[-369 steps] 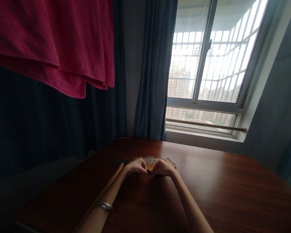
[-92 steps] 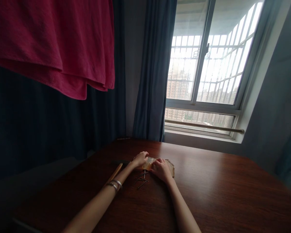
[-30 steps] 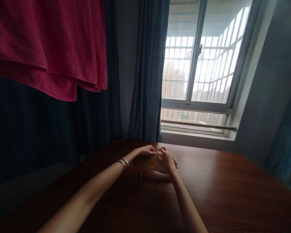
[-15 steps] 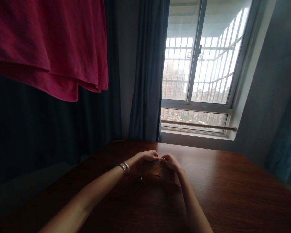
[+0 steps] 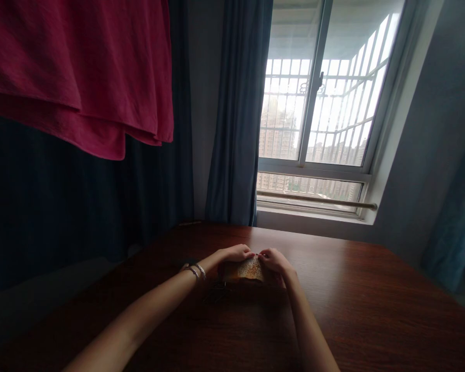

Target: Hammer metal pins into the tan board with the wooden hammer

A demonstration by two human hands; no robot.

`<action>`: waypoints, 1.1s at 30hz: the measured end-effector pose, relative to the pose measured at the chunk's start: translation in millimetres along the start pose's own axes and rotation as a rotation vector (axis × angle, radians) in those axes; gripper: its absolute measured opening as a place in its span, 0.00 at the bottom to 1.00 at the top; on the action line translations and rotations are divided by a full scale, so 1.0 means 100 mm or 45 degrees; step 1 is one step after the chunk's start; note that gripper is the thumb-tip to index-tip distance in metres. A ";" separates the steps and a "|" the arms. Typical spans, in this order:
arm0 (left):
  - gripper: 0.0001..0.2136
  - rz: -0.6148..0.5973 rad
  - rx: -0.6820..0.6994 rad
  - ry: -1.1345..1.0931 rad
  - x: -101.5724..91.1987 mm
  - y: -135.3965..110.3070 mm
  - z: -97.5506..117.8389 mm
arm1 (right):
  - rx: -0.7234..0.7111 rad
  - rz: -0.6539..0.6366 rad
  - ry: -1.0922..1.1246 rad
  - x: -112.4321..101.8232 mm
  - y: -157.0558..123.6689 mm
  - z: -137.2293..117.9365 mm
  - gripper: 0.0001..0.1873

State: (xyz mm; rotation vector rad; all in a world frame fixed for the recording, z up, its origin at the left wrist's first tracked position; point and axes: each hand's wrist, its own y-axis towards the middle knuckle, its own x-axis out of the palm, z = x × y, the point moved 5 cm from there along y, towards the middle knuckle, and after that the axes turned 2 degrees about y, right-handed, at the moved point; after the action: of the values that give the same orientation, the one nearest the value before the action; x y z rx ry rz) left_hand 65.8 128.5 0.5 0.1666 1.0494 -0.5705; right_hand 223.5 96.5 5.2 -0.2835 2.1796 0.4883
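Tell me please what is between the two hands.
In the head view, a speckled object shows between the left hand and the right hand.

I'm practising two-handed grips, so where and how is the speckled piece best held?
I'd pinch the speckled piece along its upper edge, coming from above at both sides: the left hand and right hand meet close together there, and its speckled face spreads below them.

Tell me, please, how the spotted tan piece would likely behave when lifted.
The spotted tan piece is probably light: the left hand and right hand seem to pinch only its top edge. Its visible face shows no deep folds, so it may be fairly stiff, though shadow hides part.
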 end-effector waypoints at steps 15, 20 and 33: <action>0.28 0.244 0.132 0.327 0.50 0.12 0.74 | 0.118 0.106 0.159 -0.41 -0.65 0.56 0.14; 0.29 0.233 0.105 0.308 0.74 0.29 0.97 | 0.200 0.148 0.152 -0.60 -0.96 0.87 0.13; 0.27 0.255 0.097 0.655 0.80 0.29 1.11 | 0.204 0.240 0.055 -0.51 -1.04 0.96 0.11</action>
State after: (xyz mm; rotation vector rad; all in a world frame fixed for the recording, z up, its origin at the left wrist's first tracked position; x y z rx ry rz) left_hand 195.6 80.6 -16.1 0.4989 1.4885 -0.3916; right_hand 360.3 46.4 -32.3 -0.0010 2.2838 0.4109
